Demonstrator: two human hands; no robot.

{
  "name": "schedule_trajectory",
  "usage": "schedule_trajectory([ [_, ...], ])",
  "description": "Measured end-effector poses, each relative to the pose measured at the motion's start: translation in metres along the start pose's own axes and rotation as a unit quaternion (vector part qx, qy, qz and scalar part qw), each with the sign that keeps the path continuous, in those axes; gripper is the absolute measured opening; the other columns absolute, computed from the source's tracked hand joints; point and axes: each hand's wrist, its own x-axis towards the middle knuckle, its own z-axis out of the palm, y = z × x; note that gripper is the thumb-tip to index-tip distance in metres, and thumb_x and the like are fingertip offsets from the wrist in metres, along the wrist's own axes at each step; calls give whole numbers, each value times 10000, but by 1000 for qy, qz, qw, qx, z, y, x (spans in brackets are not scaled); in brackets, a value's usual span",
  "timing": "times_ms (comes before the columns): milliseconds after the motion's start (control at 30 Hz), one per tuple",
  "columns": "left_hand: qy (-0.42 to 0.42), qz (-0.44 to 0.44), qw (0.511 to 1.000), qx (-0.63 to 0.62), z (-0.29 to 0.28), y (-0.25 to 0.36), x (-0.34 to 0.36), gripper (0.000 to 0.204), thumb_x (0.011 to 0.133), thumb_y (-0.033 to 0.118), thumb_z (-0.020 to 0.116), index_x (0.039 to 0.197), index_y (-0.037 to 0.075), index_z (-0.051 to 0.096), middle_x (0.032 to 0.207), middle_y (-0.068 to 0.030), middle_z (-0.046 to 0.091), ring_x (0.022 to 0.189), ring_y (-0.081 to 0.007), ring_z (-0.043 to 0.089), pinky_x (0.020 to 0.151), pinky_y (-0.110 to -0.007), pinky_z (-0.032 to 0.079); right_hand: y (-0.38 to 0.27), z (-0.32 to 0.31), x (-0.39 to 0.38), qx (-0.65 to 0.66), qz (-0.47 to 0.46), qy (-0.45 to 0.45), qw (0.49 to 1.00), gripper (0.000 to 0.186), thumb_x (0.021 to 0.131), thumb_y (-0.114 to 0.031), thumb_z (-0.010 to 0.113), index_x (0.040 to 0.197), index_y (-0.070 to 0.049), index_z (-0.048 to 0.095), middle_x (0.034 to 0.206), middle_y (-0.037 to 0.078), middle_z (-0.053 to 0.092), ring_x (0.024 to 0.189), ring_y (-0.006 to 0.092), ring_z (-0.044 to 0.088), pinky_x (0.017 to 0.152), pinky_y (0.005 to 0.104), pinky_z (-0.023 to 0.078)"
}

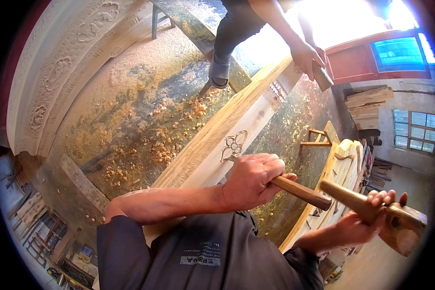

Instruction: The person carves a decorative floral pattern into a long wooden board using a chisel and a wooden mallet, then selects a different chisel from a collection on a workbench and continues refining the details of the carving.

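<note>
A long wooden beam runs diagonally from my lap to the upper middle, with a flower pattern carved on its pale face. My left hand is closed round a carving chisel. The chisel's wooden handle sticks out to the right; its blade end meets the lower edge of the carved flower. At the right, my right hand grips a wooden mallet close to its thick head. The mallet's handle points up and left, its tip near the butt of the chisel, and I cannot tell if they touch.
A co-worker's hands hold a wooden block at the beam's far end. Their sandalled foot is by a plank bench. Shavings litter the floor. A large carved panel stands left; a bench with tools stands right.
</note>
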Motion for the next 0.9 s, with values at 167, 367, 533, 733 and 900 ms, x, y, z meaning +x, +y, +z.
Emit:
schedule_trajectory([
  [167, -27, 10, 1000, 6, 0, 1, -2, 445, 949, 218, 854, 724, 63, 503, 659, -114, 479, 572, -335, 537, 521, -460, 392, 12, 27, -22, -458, -79, -35, 885, 472, 981, -214, 776, 1386, 2, 664, 1128, 136, 722, 1090, 298, 699, 1054, 441, 536],
  [367, -213, 63, 975, -6, 0, -5, -26, 474, 958, 336, 828, 682, 101, 522, 634, -78, 546, 574, -303, 634, 503, -445, 467, 30, 5, -47, -338, 24, 4, 941, 559, 884, -45, 822, 1375, 14, 561, 1142, 89, 684, 1052, 170, 656, 1219, 450, 385],
  [533, -208, 71, 975, 17, 8, -7, -25, 492, 914, 361, 861, 671, 106, 517, 618, -63, 518, 558, -285, 620, 496, -429, 460, 45, 14, -63, -213, 100, 96, 967, 688, 811, 13, 827, 1433, 22, 532, 1162, 118, 674, 991, 159, 666, 1046, 402, 548],
  [733, -150, 62, 984, 69, 11, 0, -16, 486, 901, 366, 860, 673, 120, 508, 633, -47, 486, 569, -256, 589, 515, -411, 454, 50, 5, -66, -189, 124, 93, 970, 723, 801, 55, 810, 1457, 38, 508, 1165, 128, 669, 957, 159, 671, 963, 363, 577],
  [900, -132, 58, 986, 85, 12, 0, -12, 483, 896, 388, 856, 695, 128, 503, 665, -35, 478, 608, -230, 580, 537, -392, 448, 49, 10, -63, -193, 145, 95, 966, 718, 804, 54, 806, 1457, 40, 507, 1155, 124, 675, 942, 150, 671, 926, 344, 585],
])
